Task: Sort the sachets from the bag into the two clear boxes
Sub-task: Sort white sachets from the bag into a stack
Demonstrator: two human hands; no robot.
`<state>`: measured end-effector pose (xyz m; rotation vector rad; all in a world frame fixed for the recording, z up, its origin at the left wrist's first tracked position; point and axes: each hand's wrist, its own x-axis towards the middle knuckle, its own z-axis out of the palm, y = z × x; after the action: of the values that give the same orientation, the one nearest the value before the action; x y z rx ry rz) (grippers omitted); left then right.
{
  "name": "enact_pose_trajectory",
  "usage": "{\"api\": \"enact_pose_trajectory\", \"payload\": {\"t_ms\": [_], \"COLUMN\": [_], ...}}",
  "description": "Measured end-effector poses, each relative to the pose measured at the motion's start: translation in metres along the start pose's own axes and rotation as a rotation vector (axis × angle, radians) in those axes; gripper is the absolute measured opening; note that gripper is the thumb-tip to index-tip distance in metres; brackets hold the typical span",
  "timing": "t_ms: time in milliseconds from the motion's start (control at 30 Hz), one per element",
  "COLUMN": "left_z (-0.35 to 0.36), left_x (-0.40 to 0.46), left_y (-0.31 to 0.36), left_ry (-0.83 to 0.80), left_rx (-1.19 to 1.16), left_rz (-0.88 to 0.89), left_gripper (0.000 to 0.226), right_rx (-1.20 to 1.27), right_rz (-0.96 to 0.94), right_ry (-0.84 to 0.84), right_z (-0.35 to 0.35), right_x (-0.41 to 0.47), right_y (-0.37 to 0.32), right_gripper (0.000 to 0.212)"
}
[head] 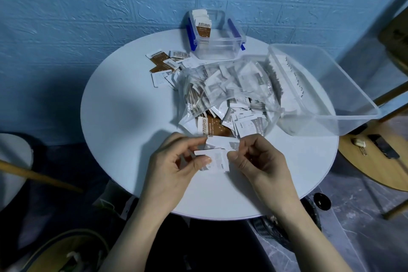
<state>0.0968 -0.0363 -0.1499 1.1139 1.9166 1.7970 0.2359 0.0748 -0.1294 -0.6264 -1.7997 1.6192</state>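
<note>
- Now both hands hold a small stack of white sachets (217, 157) just above the near part of the round white table (123, 130): the left hand (176, 161) pinches it with thumb on top, and the right hand (260, 159) pinches its right edge with curled fingers.
- To do this step well, I think the edges should be squared first, so the stack goes into a box as 1 pack and does not fan out.
- Just behind the hands lies the clear bag (227, 90), open toward the person, with many sachets inside, white ones and brown ones mixed.
- At the right, the large clear box (344, 86) is tilted and holds a row of white sachets along its left wall.
- At the far edge, the small clear box (215, 37) with blue clips holds brown sachets standing at its left side.
- Some loose sachets (165, 66) lie left of the bag.
</note>
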Motion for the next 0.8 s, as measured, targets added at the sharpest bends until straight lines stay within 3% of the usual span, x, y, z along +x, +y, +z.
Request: {"api": "enact_pose_trajectory", "payload": {"t_ms": [167,400,600,800], "left_z": [0.001,0.002,0.001,0.002], "left_x": [-0.003,-0.005,-0.006,-0.006], "left_y": [0.000,0.000,-0.005,-0.009], "left_ry": [0.006,0.040,-0.019,-0.041], "left_rx": [0.007,0.021,0.122,0.150], "left_rz": [-0.083,-0.063,-0.056,-0.042], "left_gripper": [0.026,0.019,0.029,0.024], "right_rx": [0.043,0.139,0.159,0.105], "right_rz": [0.015,0.103,0.117,0.126], "right_ry": [0.015,0.176,0.132,0.104], "right_z": [0.000,-0.008,-0.011,-0.013], "right_x": [0.000,0.007,0.008,0.007], "right_y": [-0.002,-0.001,-0.002,-0.002], "right_gripper": [0.014,0.009,0.014,0.015]}}
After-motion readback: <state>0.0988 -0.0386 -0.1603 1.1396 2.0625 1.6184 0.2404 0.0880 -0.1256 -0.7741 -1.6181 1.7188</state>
